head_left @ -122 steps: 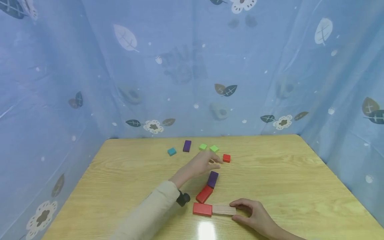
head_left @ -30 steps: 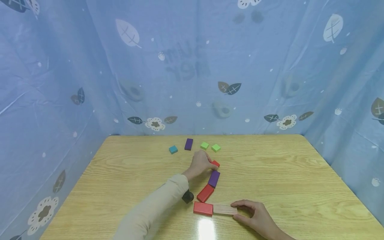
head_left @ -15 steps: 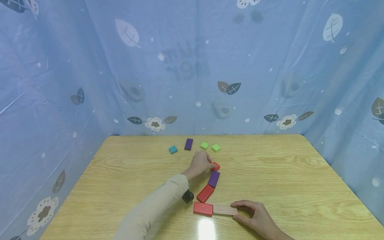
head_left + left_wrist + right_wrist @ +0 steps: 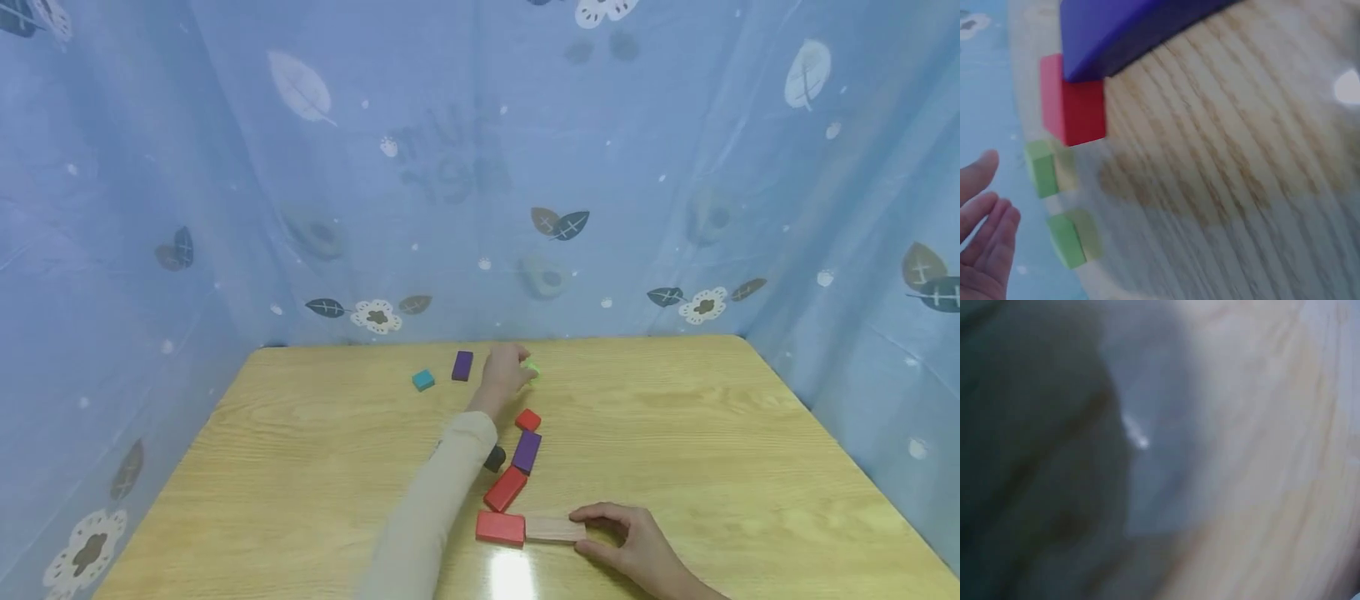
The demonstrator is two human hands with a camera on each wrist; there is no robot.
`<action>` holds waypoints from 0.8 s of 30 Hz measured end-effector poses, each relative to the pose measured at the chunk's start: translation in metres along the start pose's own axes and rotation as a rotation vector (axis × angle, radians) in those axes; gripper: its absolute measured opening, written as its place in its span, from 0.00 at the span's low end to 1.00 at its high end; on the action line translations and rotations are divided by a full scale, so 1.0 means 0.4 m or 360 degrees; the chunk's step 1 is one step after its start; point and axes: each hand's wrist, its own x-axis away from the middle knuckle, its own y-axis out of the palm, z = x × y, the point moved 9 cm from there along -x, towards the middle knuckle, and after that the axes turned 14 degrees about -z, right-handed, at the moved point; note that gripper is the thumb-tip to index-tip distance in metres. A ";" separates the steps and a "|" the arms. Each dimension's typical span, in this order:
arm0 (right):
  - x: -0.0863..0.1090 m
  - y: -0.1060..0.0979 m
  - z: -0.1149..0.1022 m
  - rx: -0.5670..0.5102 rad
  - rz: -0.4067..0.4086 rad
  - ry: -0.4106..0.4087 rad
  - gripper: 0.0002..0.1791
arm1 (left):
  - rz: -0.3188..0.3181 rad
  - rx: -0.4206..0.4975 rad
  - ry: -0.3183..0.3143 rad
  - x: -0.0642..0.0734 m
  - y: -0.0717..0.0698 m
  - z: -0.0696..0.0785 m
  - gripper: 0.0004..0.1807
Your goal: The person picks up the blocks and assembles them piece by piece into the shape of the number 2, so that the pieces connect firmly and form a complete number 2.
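Observation:
My left hand (image 4: 501,375) reaches to the far side of the table, its fingers beside a green block (image 4: 532,367). The left wrist view shows those fingers extended and apart from two green blocks (image 4: 1041,169). Below that hand a curved row runs toward me: a small red block (image 4: 528,420), a purple block (image 4: 527,452), a longer red block (image 4: 506,489), another red block (image 4: 501,528) and a plain wooden block (image 4: 553,529). With thumb and forefinger my right hand (image 4: 637,546) pinches the wooden block's right end. The second green block is hidden in the head view.
A teal block (image 4: 423,380) and another purple block (image 4: 462,365) lie at the back, left of my left hand. A blue patterned curtain (image 4: 450,167) hangs around the wooden table (image 4: 712,433). The right wrist view is blurred.
The small red block has moved from the right to the far end of the purple block, and my left hand has let it go and moved back toward the green blocks. My right hand stays put.

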 end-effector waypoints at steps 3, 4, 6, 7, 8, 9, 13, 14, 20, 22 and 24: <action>0.004 0.001 0.005 -0.0046 -0.0027 -0.0012 0.15 | -0.0022 -0.0098 -0.0023 -0.009 0.018 0.003 0.21; 0.005 0.002 0.003 -0.0048 -0.0036 -0.0035 0.15 | -0.0015 -0.0107 -0.0029 -0.009 0.020 0.003 0.20; 0.004 0.002 -0.002 -0.0032 -0.0044 -0.0086 0.15 | -0.0014 -0.0069 -0.0049 -0.007 0.023 -0.001 0.11; 0.003 0.002 -0.006 -0.0032 -0.0047 -0.0117 0.15 | -0.0009 -0.0023 -0.0057 -0.006 0.022 -0.003 0.07; 0.001 0.001 -0.008 -0.0031 -0.0044 -0.0137 0.15 | -0.0001 0.0020 -0.0059 -0.005 0.020 -0.004 0.08; -0.001 -0.001 -0.011 -0.0029 -0.0038 -0.0156 0.15 | -0.0002 0.0065 -0.0061 -0.005 0.018 -0.006 0.11; -0.001 -0.002 -0.013 -0.0033 -0.0025 -0.0191 0.15 | -0.0019 0.0140 -0.0081 -0.008 0.026 -0.014 0.21; -0.001 -0.002 -0.013 -0.0034 -0.0023 -0.0193 0.15 | -0.0014 0.0109 -0.0082 -0.011 0.027 -0.014 0.22; -0.001 -0.002 -0.012 -0.0028 -0.0010 -0.0195 0.15 | -0.0002 0.0061 -0.0095 -0.029 0.039 -0.024 0.30; -0.001 -0.003 -0.012 -0.0021 -0.0007 -0.0200 0.15 | -0.0039 0.0137 -0.0103 -0.034 0.047 -0.031 0.30; -0.001 -0.004 -0.012 -0.0018 -0.0003 -0.0203 0.15 | -0.0081 0.0206 -0.0100 -0.039 0.053 -0.033 0.29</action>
